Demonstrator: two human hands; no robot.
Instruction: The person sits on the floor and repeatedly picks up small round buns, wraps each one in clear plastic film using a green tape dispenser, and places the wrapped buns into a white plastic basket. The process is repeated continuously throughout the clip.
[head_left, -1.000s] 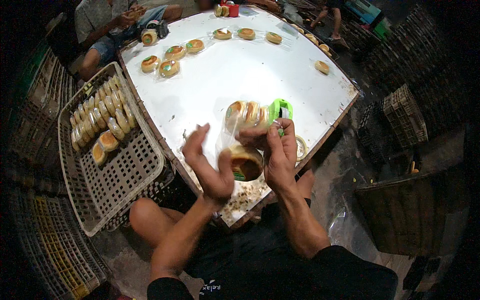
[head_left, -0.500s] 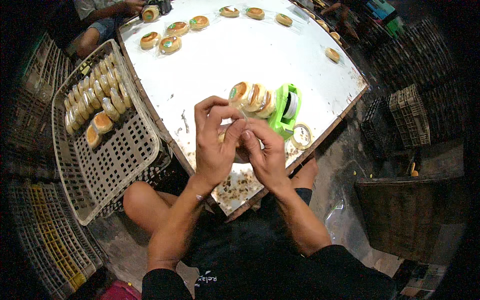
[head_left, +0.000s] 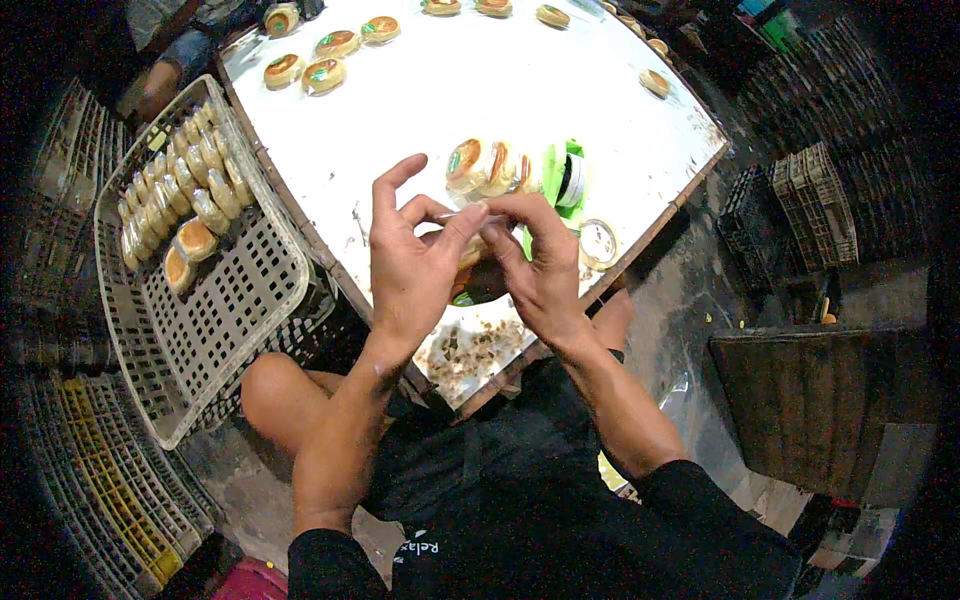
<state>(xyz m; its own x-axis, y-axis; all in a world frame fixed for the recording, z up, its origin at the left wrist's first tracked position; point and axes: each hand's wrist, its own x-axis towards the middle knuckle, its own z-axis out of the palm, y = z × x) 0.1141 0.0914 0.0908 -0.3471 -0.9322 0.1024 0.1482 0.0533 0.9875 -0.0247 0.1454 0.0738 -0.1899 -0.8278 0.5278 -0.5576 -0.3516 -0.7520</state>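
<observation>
My left hand [head_left: 412, 268] and my right hand [head_left: 543, 262] meet over the near corner of the table. Thumbs and fingers of both pinch the gathered plastic of a wrapped bun [head_left: 486, 284], which hangs between them, partly hidden. Its browned face and a bit of green label show below the fingers. My left index finger sticks out, away from the pinch. Just beyond my hands, several wrapped buns [head_left: 466, 165] stand in a leaning row against a bright green tape dispenser [head_left: 574, 185]. A ring-shaped tape roll [head_left: 598, 246] lies right of my right hand.
A perforated plastic crate [head_left: 225, 310] at left holds rows of wrapped buns. More wrapped buns [head_left: 324, 76] lie along the far side of the white table [head_left: 420, 95]. Another person's leg [head_left: 165, 85] shows at far left. Stacked crates [head_left: 815, 205] and a brown box [head_left: 815, 410] stand at right.
My left index finger has lifted and straightened away from the plastic. The bun's dark face and green label now show more between my hands. The whole view has shifted slightly.
</observation>
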